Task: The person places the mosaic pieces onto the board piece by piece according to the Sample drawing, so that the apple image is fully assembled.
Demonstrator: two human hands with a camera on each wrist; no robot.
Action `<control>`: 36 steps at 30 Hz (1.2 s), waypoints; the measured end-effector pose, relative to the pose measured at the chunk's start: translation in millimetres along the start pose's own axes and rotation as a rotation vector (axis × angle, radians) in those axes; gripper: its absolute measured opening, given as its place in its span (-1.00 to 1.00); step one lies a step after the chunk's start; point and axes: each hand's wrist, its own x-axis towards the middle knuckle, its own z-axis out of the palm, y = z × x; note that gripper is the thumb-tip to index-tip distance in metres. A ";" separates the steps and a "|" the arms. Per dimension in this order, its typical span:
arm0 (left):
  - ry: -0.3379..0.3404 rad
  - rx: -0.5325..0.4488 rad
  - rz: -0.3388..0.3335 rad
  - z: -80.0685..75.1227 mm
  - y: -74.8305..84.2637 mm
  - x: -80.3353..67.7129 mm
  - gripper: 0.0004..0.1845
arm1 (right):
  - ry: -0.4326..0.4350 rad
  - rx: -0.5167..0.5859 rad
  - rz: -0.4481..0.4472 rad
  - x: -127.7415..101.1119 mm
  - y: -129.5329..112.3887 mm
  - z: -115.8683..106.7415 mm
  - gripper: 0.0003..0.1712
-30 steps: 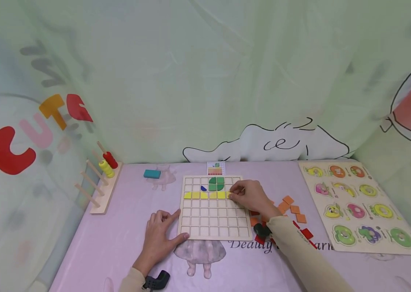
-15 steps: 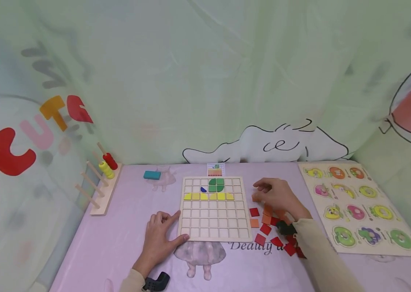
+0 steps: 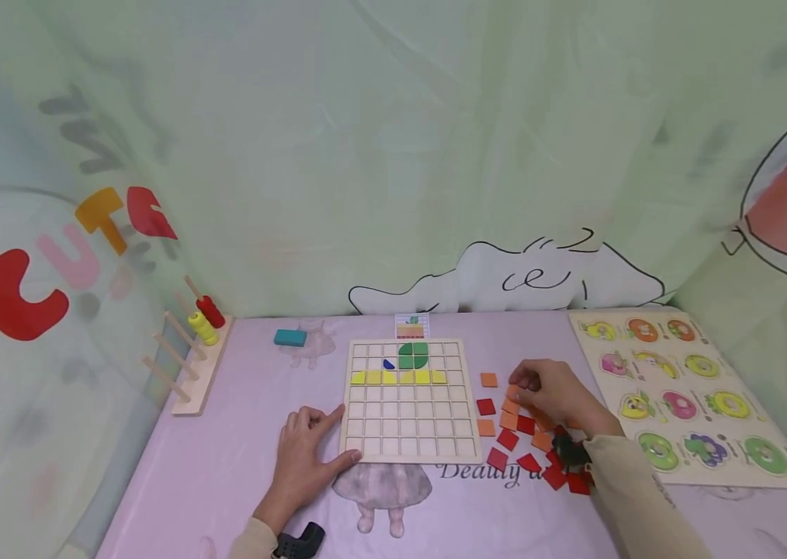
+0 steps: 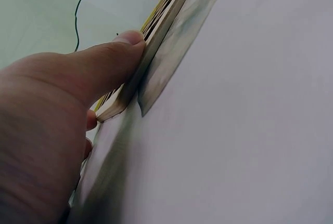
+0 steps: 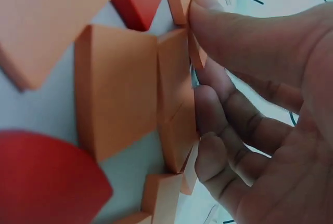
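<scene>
A wooden grid board [image 3: 410, 409] lies mid-table, with a row of yellow pieces [image 3: 404, 377], green pieces [image 3: 414, 355] and one small blue piece [image 3: 389, 363] in its cells. My left hand [image 3: 305, 446] rests at its front left corner, thumb pressed to the front edge and a finger touching the left side, as the left wrist view also shows the thumb [image 4: 122, 47] on the edge. My right hand [image 3: 554, 392] is at a loose pile right of the board, pinching a thin orange square tile [image 5: 197, 52] between thumb and fingers. Other orange tiles [image 5: 122, 89] and red tiles [image 3: 553, 475] lie around it.
A picture card [image 3: 410, 328] lies behind the board. At left are a peg stand [image 3: 195, 373] with yellow and red rings, and a teal block [image 3: 290, 338]. A wooden fruit puzzle [image 3: 687, 365] lies at right. Printed cloth walls rise behind the table.
My right hand has left the right end of the yellow row, moved right and settled at the tile pile. A lone orange tile formerly under its fingers now shows. The left hand has stayed put.
</scene>
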 end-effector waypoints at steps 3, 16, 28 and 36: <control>-0.001 0.005 -0.003 0.1 0.6 -0.1 -0.16 | -0.001 -0.029 -0.021 -0.2 -1.4 -1.0 -0.66; -0.003 0.010 -0.009 0.6 -0.3 -0.7 -0.17 | 0.144 0.100 -0.066 12.4 -19.8 22.1 -0.56; -0.020 0.008 -0.024 0.3 0.9 0.4 -0.16 | 0.085 0.238 -0.180 33.9 -89.7 69.6 -0.66; -0.040 0.004 -0.030 -1.0 1.2 1.7 -0.15 | 0.044 0.219 -0.283 51.2 -125.2 103.2 -0.73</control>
